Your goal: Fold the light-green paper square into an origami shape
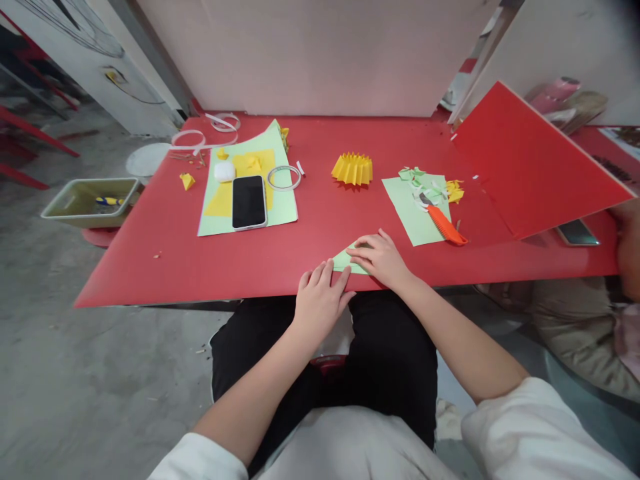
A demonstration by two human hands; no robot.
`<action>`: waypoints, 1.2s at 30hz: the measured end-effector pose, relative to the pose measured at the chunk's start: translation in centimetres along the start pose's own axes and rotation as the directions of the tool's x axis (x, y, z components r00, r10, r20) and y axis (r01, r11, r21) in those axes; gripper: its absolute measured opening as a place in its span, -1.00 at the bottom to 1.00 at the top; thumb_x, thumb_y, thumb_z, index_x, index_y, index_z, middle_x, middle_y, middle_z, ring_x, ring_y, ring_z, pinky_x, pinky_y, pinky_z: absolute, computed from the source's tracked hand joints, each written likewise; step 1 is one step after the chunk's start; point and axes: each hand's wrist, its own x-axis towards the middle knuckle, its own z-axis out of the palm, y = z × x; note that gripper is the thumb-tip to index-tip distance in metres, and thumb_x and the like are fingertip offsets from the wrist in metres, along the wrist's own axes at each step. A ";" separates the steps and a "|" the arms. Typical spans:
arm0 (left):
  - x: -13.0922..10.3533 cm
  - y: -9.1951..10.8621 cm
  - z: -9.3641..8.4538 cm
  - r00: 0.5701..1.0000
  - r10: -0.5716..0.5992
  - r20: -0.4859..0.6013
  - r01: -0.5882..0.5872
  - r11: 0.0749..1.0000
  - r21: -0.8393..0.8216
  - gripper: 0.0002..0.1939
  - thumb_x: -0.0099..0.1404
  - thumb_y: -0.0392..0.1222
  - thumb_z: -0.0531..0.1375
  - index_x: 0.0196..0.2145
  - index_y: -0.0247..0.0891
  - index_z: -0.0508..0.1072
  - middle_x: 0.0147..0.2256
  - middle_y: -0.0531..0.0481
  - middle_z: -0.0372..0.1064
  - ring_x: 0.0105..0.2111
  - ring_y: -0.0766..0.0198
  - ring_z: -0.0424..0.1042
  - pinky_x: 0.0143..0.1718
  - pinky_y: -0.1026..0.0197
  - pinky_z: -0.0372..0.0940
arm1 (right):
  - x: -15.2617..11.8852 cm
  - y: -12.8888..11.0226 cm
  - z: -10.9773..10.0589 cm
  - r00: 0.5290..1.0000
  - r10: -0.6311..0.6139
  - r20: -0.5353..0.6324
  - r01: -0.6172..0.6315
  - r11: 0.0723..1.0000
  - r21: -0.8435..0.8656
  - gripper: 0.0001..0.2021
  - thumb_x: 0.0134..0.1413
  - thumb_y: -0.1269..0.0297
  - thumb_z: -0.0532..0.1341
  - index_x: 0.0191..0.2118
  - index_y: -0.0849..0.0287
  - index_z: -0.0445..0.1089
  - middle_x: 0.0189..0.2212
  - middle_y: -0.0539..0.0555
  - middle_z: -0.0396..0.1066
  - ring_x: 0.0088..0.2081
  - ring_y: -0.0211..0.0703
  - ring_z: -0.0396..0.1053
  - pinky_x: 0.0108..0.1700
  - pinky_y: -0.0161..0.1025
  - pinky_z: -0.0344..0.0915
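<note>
My left hand [320, 297] lies palm down at the table's front edge, open, fingers out straight, thumb off to the side; fingertips touch the left end of the folded paper [342, 261], not gripping it. My right hand [379, 259] is part open, fingers a bit bent and apart, tips on the paper's right part, covering much of it; seems to press, not grasp. Paper is light green, narrow, pointed at top, flat on the red table [150, 260] right before me, between both hands. Beyond it, near mid-table, yellow pleated paper [353, 170] stands up in folds. Left of that, a big green sheet [283, 212] carries a yellow sheet [219, 205], a phone [249, 202] lying screen up, a white case [225, 172] and a tape roll [284, 189] by its right edge. White strips [188, 141] curl at the far left corner; yellow scrap [187, 181] just beside the big sheet. To my right, a small green sheet [411, 219] with green scraps [414, 175] on its far part and an orange cutter [445, 225] lying across its right edge, yellow scraps [455, 191] beside it. Further right, a red board [535, 167] tilts up, second phone [578, 233] near its lower edge. Bin [55, 212] stands left of the table.
</note>
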 end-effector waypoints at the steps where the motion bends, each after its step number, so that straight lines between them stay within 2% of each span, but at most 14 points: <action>1: -0.2 0.0 -0.1 1.000 -0.013 0.005 0.012 1.000 0.003 -0.53 0.33 0.06 -0.03 0.13 -0.14 0.25 0.11 -0.29 0.21 0.06 -0.06 0.24 -0.04 -0.08 0.16 | -0.1 -0.1 0.0 1.000 -0.011 0.006 0.011 1.000 -0.027 -0.80 0.15 0.19 0.13 -0.16 0.01 0.46 -0.23 0.04 0.41 -0.14 -0.17 0.35 0.17 0.07 -0.07; 4: -0.7 -0.1 -0.3 0.999 -0.035 0.005 0.035 0.999 -0.009 -0.47 0.33 0.10 -0.07 0.15 -0.19 0.22 0.13 -0.29 0.19 0.09 -0.06 0.21 -0.02 -0.10 0.13 | -0.3 -0.2 0.0 0.999 -0.035 0.021 0.037 0.992 -0.118 -0.75 0.17 0.19 0.10 -0.07 -0.01 0.41 -0.24 0.06 0.41 -0.16 -0.15 0.34 0.17 0.13 -0.09; 8: -0.7 0.1 -0.1 0.998 -0.057 -0.008 0.057 0.997 -0.046 -0.35 0.31 0.17 -0.10 0.15 -0.38 0.20 0.14 -0.32 0.18 0.12 -0.06 0.18 0.05 -0.11 0.09 | -0.2 -0.2 0.0 0.996 -0.053 0.071 0.065 0.981 -0.181 -0.71 0.19 0.19 0.07 0.00 -0.03 0.37 -0.18 0.11 0.39 -0.13 -0.11 0.33 0.16 0.17 -0.05; 12: 0.6 0.7 0.6 1.000 0.027 0.002 -0.027 0.996 -0.084 -0.27 0.30 0.22 -0.12 0.15 -0.49 0.18 0.16 -0.33 0.14 0.19 -0.02 0.08 0.16 -0.06 0.00 | -0.1 -0.1 0.0 0.990 -0.100 0.102 0.113 0.985 -0.130 -0.68 0.23 0.22 -0.01 0.03 0.06 0.34 0.01 0.14 0.35 0.05 -0.07 0.25 0.18 0.11 -0.03; 14: 1.4 0.9 1.1 0.998 0.054 0.012 -0.053 0.994 -0.097 -0.24 0.28 0.24 -0.11 0.14 -0.53 0.17 0.16 -0.36 0.12 0.19 -0.02 0.08 0.15 -0.02 0.03 | -0.2 0.0 0.0 0.985 -0.110 0.133 0.123 0.988 -0.095 -0.65 0.25 0.27 -0.05 0.07 0.10 0.30 0.06 0.13 0.32 0.10 -0.08 0.22 0.19 0.09 -0.02; 19: 2.2 1.0 1.8 0.999 0.032 -0.018 -0.034 0.995 -0.097 -0.34 0.28 0.21 -0.08 0.06 -0.44 0.26 0.15 -0.34 0.16 0.14 -0.05 0.17 0.05 -0.03 0.14 | -0.4 -0.1 -0.5 0.973 -0.090 0.212 0.108 0.991 -0.074 -0.60 0.27 0.26 -0.10 0.17 0.12 0.17 0.14 0.13 0.23 0.18 -0.08 0.15 0.21 0.19 -0.09; 25: 2.2 1.0 1.5 0.999 -0.007 -0.046 0.003 0.996 -0.088 -0.44 0.28 0.17 -0.04 0.01 -0.34 0.30 0.13 -0.30 0.18 0.08 -0.04 0.22 -0.02 -0.03 0.17 | -0.5 -0.3 -1.1 0.959 -0.048 0.281 0.073 0.994 -0.079 -0.55 0.27 0.14 -0.13 0.23 0.07 0.03 0.21 0.12 0.11 0.22 -0.05 0.07 0.20 0.31 -0.16; 33: -0.1 0.0 0.9 0.997 -0.032 -0.065 0.028 0.998 -0.052 -0.43 0.32 0.11 -0.06 0.12 -0.34 0.22 0.15 -0.28 0.17 0.11 -0.04 0.19 0.03 -0.03 0.13 | -0.9 -0.4 -1.1 0.945 -0.035 0.325 0.067 0.994 -0.087 -0.55 0.28 0.19 -0.15 0.25 0.04 -0.04 0.25 0.08 0.01 0.26 -0.11 -0.02 0.22 0.29 -0.21; 36: -1.0 -0.5 0.6 0.997 -0.042 -0.066 0.040 0.999 -0.033 -0.46 0.33 0.07 -0.06 0.11 -0.35 0.23 0.14 -0.27 0.19 0.11 -0.02 0.20 0.05 -0.03 0.12 | -1.2 -0.5 -1.1 0.942 -0.039 0.334 0.077 0.992 -0.102 -0.48 0.25 0.05 -0.15 0.28 0.09 -0.11 0.26 0.12 -0.04 0.27 -0.08 -0.05 0.22 0.28 -0.22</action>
